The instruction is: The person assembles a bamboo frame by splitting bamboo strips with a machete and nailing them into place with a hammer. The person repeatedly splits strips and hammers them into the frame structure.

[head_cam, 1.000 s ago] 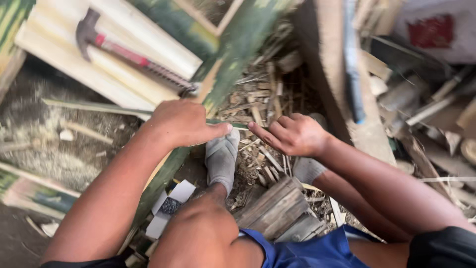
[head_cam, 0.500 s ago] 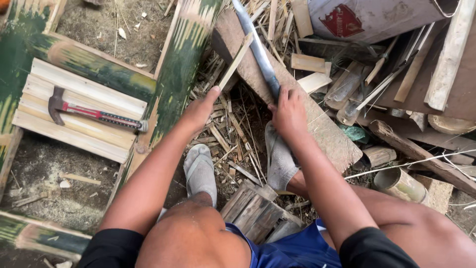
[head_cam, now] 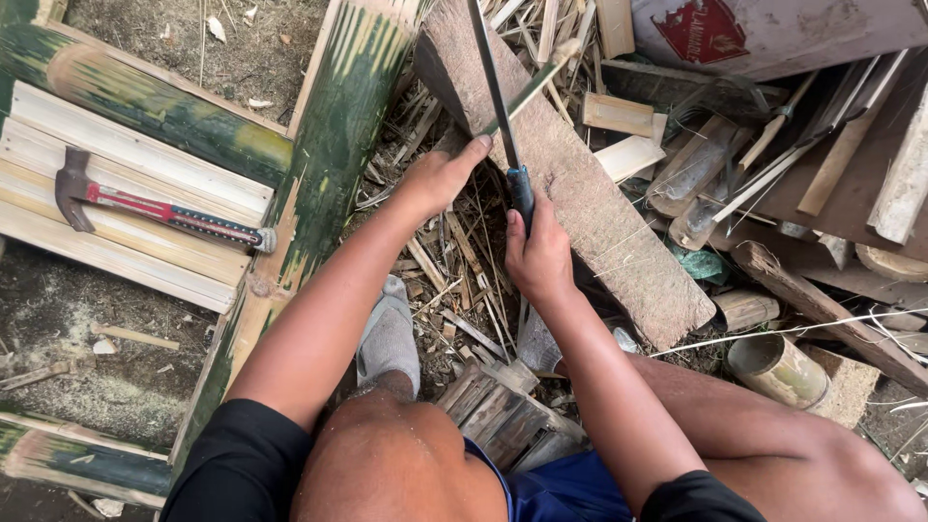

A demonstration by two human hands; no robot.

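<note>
Your right hand [head_cam: 538, 253] is gripping the knife [head_cam: 498, 106] over the plank [head_cam: 599, 222], which is running from twelve o'clock toward four. Your left hand [head_cam: 440, 176] is holding a bamboo strip [head_cam: 527, 89] at eleven o'clock of the right. The hammer [head_cam: 155, 208] is lying on slats [head_cam: 126, 184] at nine o'clock, beyond the bamboo pole [head_cam: 329, 145].

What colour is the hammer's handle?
Red, with a dark grip end; the hammer shows in the head view, on pale slats.

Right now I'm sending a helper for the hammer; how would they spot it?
Look left of the long green bamboo pole, on the pale slatted panel. The hammer lies flat there: dark claw head, red handle, the only metal tool among bamboo.
</note>
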